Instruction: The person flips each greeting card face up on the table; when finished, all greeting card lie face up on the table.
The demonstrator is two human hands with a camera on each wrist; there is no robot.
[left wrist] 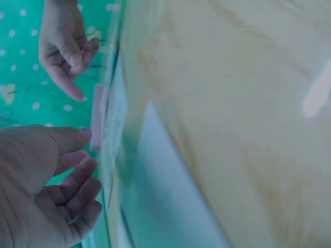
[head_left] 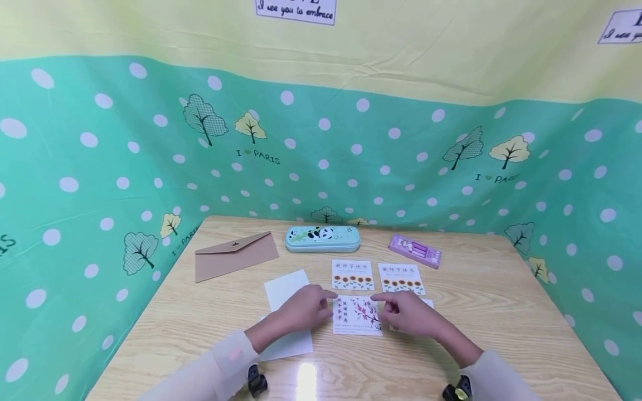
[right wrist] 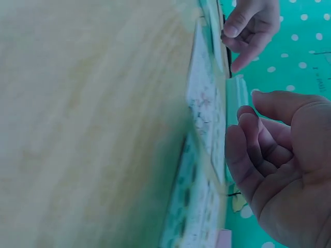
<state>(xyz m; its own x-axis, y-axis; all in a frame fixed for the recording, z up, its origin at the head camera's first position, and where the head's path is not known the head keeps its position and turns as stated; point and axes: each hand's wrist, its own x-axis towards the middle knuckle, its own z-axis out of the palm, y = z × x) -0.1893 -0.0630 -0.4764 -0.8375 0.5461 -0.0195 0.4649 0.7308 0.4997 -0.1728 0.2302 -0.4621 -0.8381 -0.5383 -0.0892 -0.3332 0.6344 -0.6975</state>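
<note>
From far off, I saw the left grip (head_left: 308,307) and right grip (head_left: 408,313) half open, holding nothing, each with one finger out. The pink flower card (head_left: 357,316) lay between them.

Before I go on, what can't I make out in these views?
Head view: most of the partly covered card is hidden by the right hand.
Head view: the finest lettering on the blossom card is too small to read.
Head view: the middle of the white paper is hidden by the left hand and forearm.
Right wrist view: the purple box is cut off by the bottom edge.
</note>
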